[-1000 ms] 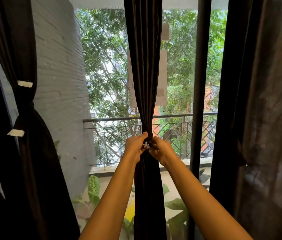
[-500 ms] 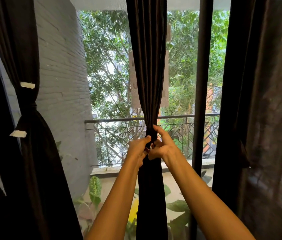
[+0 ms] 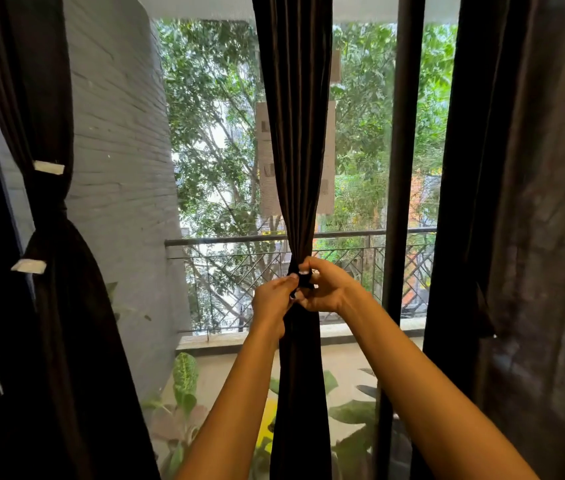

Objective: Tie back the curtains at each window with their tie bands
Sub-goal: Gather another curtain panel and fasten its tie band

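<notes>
Head view: both hands are up at the middle curtain (image 3: 293, 150), on the dark tie band (image 3: 304, 280) round its gathered waist.
Left hand (image 3: 273, 301) pinches the band from the left and right hand (image 3: 331, 289) curls round it from the right, so each grip is closed on the band. It sits level with the balcony railing (image 3: 229, 239). The left curtain (image 3: 66, 306) hangs cinched.
</notes>
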`<state>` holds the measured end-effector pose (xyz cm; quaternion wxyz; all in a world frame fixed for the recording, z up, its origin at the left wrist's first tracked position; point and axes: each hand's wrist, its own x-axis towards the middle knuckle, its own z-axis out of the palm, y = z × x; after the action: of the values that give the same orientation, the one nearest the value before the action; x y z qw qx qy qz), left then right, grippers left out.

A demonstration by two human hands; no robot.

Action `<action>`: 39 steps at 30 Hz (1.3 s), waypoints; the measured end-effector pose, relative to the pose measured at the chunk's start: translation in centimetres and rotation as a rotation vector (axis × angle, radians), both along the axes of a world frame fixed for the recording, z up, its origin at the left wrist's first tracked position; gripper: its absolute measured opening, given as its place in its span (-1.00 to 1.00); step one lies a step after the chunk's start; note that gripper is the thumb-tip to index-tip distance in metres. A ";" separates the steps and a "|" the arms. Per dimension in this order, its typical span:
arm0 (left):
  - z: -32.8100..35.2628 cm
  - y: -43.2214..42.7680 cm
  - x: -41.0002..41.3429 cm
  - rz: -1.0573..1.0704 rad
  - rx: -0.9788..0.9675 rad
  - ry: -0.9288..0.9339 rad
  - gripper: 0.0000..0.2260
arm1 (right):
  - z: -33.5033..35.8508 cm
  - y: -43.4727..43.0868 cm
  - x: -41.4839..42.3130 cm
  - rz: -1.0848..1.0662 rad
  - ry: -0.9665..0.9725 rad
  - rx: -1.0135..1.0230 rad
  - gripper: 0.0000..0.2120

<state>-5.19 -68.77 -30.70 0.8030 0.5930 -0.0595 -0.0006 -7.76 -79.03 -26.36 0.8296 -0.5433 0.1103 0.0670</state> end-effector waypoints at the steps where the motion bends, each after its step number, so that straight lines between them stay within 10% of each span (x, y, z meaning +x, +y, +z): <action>1: 0.0 0.0 0.1 0.012 0.015 -0.014 -0.93 | 0.1 0.0 -0.1 -0.007 -0.016 -0.026 -0.85; 13: -0.5 -0.3 0.5 -0.042 0.114 -0.073 -0.82 | 1.9 -1.5 -0.8 -0.095 -0.099 -0.762 -0.79; 22: -0.6 -0.4 -0.2 0.009 0.034 -0.081 -0.75 | 2.4 -2.0 0.9 -0.014 -0.052 -0.642 -0.65; 39: -1.6 -0.3 0.3 0.131 0.533 -0.284 -0.62 | 6.7 -2.0 2.6 -0.123 -0.071 -0.075 -0.60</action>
<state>-4.93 -69.12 -32.28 0.6013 0.7794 -0.1303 0.1185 -5.18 -81.05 -19.62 0.8146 -0.5681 0.1166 -0.0076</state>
